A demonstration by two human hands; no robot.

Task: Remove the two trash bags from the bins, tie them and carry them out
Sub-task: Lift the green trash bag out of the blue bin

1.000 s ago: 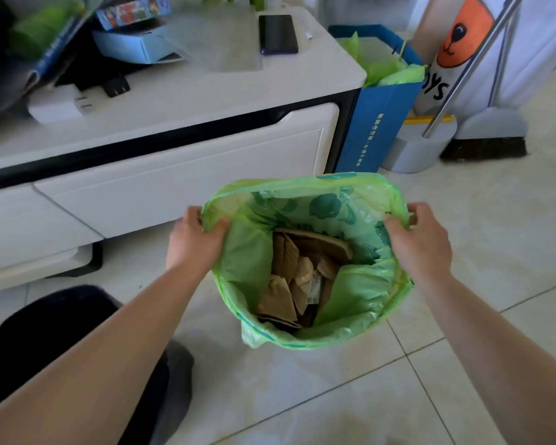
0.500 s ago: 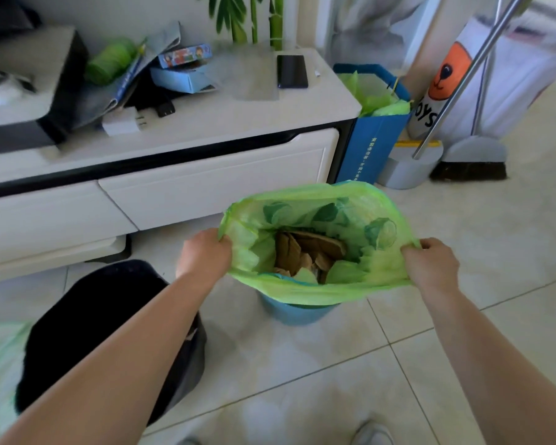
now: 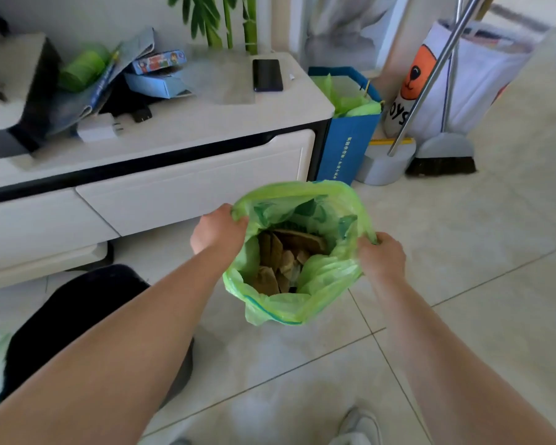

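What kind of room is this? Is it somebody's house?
Most likely a home, perhaps a living room. A low white cabinet with drawers stands on a tiled floor, a leafy plant grows behind it, and a broom leans nearby.

Pale floor tiles (image 3: 463,284) fill the lower right of the frame. A white low cabinet (image 3: 174,187) spans the upper left. A broom (image 3: 443,155) leans at upper right.

A home: low TV cabinet (image 3: 174,175), broom (image 3: 443,155), tiled floor (image 3: 463,252).
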